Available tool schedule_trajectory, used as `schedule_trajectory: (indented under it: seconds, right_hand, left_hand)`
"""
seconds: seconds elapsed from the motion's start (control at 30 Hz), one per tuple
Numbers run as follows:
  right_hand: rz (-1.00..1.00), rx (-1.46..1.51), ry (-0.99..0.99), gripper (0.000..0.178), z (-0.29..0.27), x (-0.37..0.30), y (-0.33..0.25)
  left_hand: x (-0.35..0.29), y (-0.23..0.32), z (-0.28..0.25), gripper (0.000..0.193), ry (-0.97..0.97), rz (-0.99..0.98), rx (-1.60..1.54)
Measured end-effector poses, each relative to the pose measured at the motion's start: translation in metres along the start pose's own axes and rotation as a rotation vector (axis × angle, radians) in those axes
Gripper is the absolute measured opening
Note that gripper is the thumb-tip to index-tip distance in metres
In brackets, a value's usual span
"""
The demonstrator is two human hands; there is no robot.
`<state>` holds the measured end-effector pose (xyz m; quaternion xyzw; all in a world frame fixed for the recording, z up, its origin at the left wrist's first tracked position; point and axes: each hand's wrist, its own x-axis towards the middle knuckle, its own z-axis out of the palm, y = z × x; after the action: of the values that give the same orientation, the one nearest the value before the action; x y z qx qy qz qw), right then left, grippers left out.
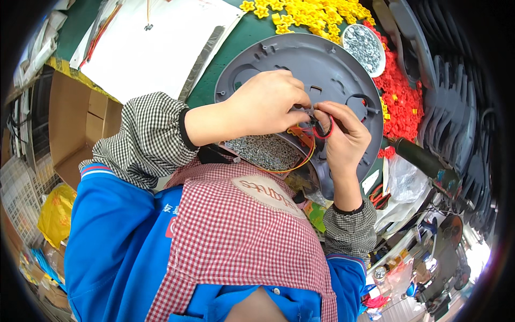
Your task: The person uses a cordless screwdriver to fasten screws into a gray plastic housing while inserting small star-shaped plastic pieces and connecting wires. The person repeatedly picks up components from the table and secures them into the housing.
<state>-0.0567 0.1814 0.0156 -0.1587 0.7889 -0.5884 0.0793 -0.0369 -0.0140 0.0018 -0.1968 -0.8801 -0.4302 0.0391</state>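
Note:
Over a round grey plastic housing (241, 56) with moulded posts and cut-outs, my two hands meet at the fingertips. My left hand (268, 102) is closed in a pinch, with thin wires at its fingertips. Closed opposite it, my right hand (347, 134) pinches the same wires (312, 153), which are red, black and yellow. The red and black ones loop by the right thumb, and a yellow one curves down toward the screws. The wire ends are hidden between the fingers. An orange-brown part (300, 134) lies under the hands, partly covered.
Small metal screws (265, 150) fill a tray near my apron. Yellow star-shaped pieces (316, 16), a white bowl (382, 67) of metal parts and red plastic pieces (399, 102) lie beyond the housing. White sheets (155, 48) are at left; grey plastic parts (450, 107) stand stacked at right.

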Motion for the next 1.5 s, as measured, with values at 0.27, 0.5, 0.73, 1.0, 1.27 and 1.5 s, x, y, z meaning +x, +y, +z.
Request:
schedule_trajectory:
  seconds: [0.27, 0.5, 0.73, 1.0, 1.27, 1.5]
  right_hand:
    - [0.247, -0.088, -0.049, 0.015, 0.007, 0.006, -0.005]
    - [-0.161, -0.607, -0.147, 0.014, 0.006, 0.020, -0.005]
    - [-0.227, -0.652, -0.230, 0.014, 0.004, 0.023, 0.007]
    - [-0.277, -0.856, -0.318, 0.016, 0.010, 0.023, 0.003]
    - [-0.170, -0.657, -0.152, 0.015, -0.023, 0.017, 0.001]
    - [-0.293, -0.823, -0.209, 0.025, -0.023, 0.017, 0.007]
  left_hand:
    - [-0.007, -0.008, -0.004, 0.025, -0.064, -0.094, 0.062]
    - [-0.016, -0.001, -0.012, 0.070, -0.132, -0.085, 0.199]
    - [-0.019, -0.003, -0.010, 0.073, -0.108, -0.067, 0.205]
    - [-0.020, -0.004, -0.008, 0.072, -0.112, -0.076, 0.207]
    - [-0.017, 0.008, -0.007, 0.076, -0.166, -0.078, 0.286]
    - [-0.014, 0.005, -0.002, 0.076, -0.159, -0.041, 0.245]
